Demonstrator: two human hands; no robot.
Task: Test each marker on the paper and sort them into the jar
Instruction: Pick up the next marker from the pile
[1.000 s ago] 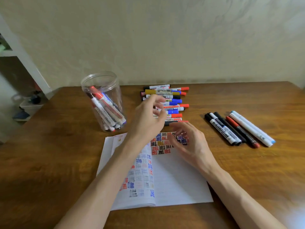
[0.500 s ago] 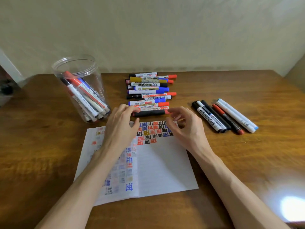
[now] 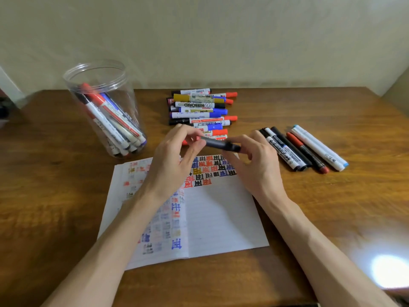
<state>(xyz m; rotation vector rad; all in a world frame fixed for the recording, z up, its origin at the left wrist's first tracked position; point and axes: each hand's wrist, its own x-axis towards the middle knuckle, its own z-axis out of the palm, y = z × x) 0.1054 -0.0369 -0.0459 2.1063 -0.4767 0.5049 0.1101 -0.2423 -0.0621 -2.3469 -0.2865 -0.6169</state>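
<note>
I see my left hand (image 3: 174,156) pinching one end of the black marker (image 3: 219,144) and my right hand (image 3: 254,160) curled round the other, holding it above the paper (image 3: 221,213), near the marker pile (image 3: 199,109); the jar (image 3: 104,111) stands left on the worktop (image 3: 332,207)

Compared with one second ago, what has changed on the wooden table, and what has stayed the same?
The left hand and right hand took the black plastic marker from the near edge of the pile of markers and lifted it above the white lined paper, each gripping one end. The clear plastic jar, the pile, the paper and the row of markers at the right stayed put.
</note>
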